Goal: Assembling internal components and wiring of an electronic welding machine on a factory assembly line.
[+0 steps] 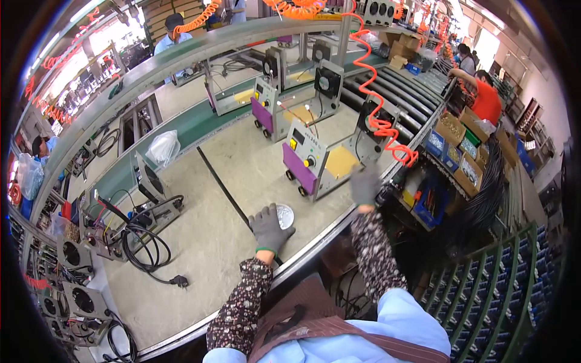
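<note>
My left hand (pixel 270 231), in a grey glove, rests at a small round white cup (pixel 284 216) on the worktop, its thumb and fingers around the near left side. Small pale shiny pieces lie in the cup. My right hand (pixel 365 184), also gloved, is smeared by motion beside the right end of the nearest machine chassis (pixel 310 158); its fingers cannot be made out. That chassis stands upright, with a white front panel, a purple strip (pixel 299 168), a yellow switch, an orange-yellow base board (pixel 341 162) and a black fan at its rear.
More fan chassis (pixel 266 109) stand farther back. A coiled orange air hose (pixel 378 124) hangs at the right. On the left lie a black power cord (pixel 145 254) and another fan unit (pixel 150 178). Parts boxes (pixel 451 128), a roller conveyor (pixel 393 91) and a green rack (pixel 493 296) are right.
</note>
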Demonstrator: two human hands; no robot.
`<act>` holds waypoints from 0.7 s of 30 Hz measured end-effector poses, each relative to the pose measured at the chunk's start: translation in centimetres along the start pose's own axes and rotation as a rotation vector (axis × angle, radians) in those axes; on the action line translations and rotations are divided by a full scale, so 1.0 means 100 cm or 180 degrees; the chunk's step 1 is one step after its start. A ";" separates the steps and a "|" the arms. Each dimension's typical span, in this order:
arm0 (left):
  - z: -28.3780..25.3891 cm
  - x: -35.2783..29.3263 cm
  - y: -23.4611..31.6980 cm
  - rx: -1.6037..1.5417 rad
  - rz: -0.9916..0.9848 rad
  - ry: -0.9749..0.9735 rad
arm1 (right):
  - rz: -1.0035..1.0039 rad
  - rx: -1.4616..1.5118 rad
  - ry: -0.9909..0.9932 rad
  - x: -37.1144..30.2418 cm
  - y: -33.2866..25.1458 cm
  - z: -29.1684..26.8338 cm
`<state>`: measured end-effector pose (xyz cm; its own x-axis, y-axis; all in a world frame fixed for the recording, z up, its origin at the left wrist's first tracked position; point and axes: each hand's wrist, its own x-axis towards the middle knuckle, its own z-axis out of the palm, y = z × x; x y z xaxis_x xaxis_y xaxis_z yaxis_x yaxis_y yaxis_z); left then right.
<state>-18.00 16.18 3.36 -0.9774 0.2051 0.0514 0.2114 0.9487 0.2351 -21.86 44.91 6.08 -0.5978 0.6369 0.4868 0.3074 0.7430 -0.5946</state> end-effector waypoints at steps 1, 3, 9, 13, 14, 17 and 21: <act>-0.003 -0.005 -0.003 0.0013 -0.0020 0.0023 | -0.0006 -0.0070 0.0453 0.030 -0.013 -0.018; -0.007 -0.007 -0.001 0.0030 -0.0053 0.0016 | -0.0702 0.0038 0.0972 0.081 -0.026 -0.041; -0.004 -0.008 0.011 -0.0010 0.0026 0.0042 | -0.0715 -0.0485 0.0463 0.166 0.035 -0.037; 0.000 -0.014 0.001 0.0018 -0.0035 0.0205 | -0.0656 0.0105 0.1523 0.188 0.024 -0.058; 0.000 -0.013 0.002 0.0009 -0.0051 0.0181 | -0.0723 0.0013 0.1500 0.199 0.036 -0.060; 0.001 -0.010 0.002 -0.0222 -0.0007 0.0260 | -0.0622 -0.0030 0.0807 0.221 0.082 -0.017; 0.010 -0.009 -0.010 -0.0481 -0.0038 0.0529 | -0.1233 -0.2555 -0.0085 0.202 0.086 0.043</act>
<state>-17.35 15.31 2.15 -0.9690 0.1397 0.2039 0.2097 0.9014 0.3788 -34.43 63.26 8.07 -0.7813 0.3137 0.5395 0.5002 0.8317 0.2409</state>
